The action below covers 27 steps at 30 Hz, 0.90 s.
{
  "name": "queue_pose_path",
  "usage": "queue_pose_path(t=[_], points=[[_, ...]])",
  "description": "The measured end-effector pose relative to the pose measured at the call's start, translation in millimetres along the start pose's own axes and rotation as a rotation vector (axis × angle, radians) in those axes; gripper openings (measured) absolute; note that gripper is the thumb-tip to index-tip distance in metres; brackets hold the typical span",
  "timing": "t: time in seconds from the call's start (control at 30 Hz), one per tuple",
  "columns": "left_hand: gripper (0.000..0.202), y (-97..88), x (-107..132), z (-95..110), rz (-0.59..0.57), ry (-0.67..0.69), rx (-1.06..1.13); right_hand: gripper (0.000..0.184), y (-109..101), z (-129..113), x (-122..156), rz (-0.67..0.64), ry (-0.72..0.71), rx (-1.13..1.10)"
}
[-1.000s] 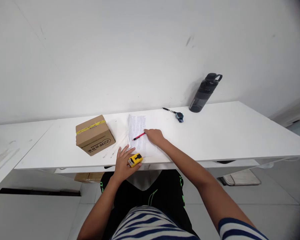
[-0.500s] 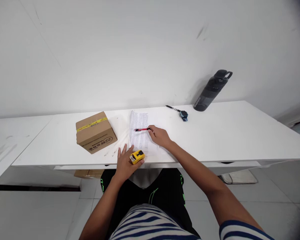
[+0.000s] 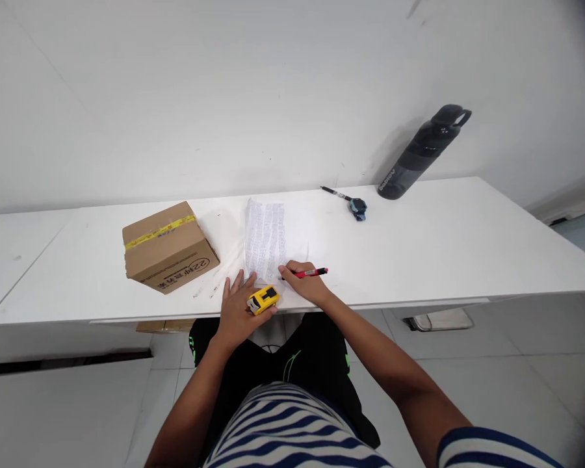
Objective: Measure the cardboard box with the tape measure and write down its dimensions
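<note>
A red pen [image 3: 312,273] with a black end is gripped in my right hand [image 3: 305,283], which rests at the lower right edge of a written sheet of paper [image 3: 266,234]. The pen's writing end points left, close to the paper; whether it touches is hard to see. At the table's front edge my left hand [image 3: 236,312] has a yellow and black tape measure [image 3: 263,299] held between thumb and fingers. Its other fingers lie stretched out by the paper's lower left corner.
Left of the paper sits a cardboard box [image 3: 170,247] with yellow tape. Behind and to the right lie a black pen [image 3: 335,192] and a dark wristwatch [image 3: 357,208]. A dark bottle [image 3: 422,153] stands near the wall on the white table [image 3: 443,247].
My right hand has drawn the pen down toward the paper's lower edge and turned it, so its black end now points right. The left hand keeps the tape measure. The view has shifted slightly.
</note>
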<state>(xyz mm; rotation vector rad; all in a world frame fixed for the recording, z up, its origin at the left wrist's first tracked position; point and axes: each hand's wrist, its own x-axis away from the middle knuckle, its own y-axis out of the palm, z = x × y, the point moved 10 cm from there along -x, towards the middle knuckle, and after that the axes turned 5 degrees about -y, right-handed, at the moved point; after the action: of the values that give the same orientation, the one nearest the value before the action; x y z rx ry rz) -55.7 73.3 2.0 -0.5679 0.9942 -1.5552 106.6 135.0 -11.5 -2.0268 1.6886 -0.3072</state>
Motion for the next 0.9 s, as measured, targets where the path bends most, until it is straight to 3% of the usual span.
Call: queue_pose_path(t=[0.23,0.37,0.63,0.83,0.9], points=[[0.045,0.5,1,1,-0.004,-0.013,0.013,0.041,2,-6,2,0.003,-0.032,0.094],[0.045,-0.1,2,1,-0.004,-0.018,0.027,0.039,9,-7,3,-0.067,-0.054,0.043],[0.045,2.5,1,-1,-0.022,-0.031,0.010,0.038,9,-7,2,-0.083,-0.046,0.012],[0.044,1.5,1,-1,-0.004,-0.023,0.003,0.043,-2,-5,4,0.046,-0.049,0.076],[0.045,1.4,1,-1,-0.001,-0.021,0.003,0.041,2,-6,3,0.010,-0.070,0.059]])
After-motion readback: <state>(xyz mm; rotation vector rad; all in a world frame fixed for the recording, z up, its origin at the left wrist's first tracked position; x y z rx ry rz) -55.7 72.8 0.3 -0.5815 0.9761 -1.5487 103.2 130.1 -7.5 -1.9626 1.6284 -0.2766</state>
